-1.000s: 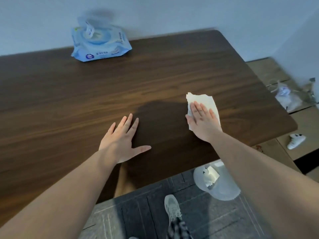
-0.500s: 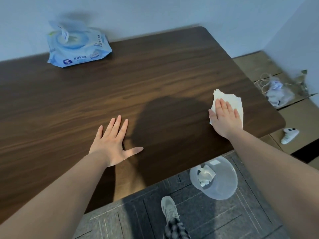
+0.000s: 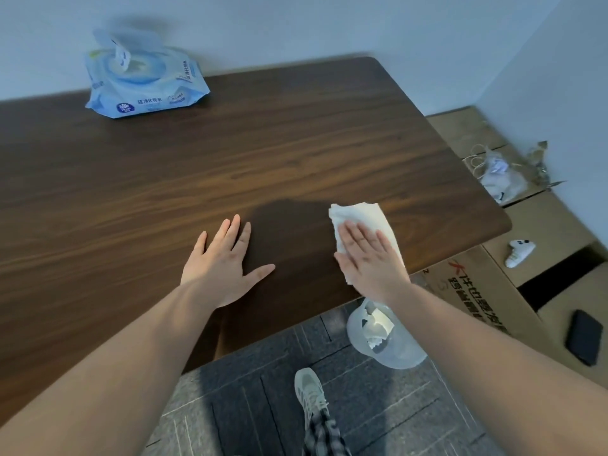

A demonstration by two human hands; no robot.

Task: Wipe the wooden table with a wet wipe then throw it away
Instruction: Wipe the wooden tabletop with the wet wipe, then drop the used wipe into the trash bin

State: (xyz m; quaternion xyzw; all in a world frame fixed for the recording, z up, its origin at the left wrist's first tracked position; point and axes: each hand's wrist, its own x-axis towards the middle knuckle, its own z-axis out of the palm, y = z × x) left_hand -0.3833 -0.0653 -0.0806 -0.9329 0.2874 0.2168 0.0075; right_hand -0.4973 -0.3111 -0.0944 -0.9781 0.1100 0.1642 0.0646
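Fingers [image 3: 360, 236] of the right hand [image 3: 371, 261], extended flat and held together, press palm-down on the wet wipe [image 3: 362, 222]; nothing is gripped, the wipe being pinned under the open palm. The wipe is a white, crumpled, roughly rectangular sheet, its long axis running from the desk's near edge away toward the far wall, tilted slightly left; its far end protrudes beyond the fingertips. It lies on the desk [image 3: 230, 159], a dark wood-grain top, near the desk's near right corner. The left hand [image 3: 223, 261] rests flat on the desk to the left of the wipe, fingers slightly spread, thumb out, holding nothing. A blue pack of wipes [image 3: 144, 87], flap raised, sits at the desk's far edge by the wall. Below the desk's near edge, on the floor, stands a translucent bin [image 3: 385, 340] containing white crumpled tissue.
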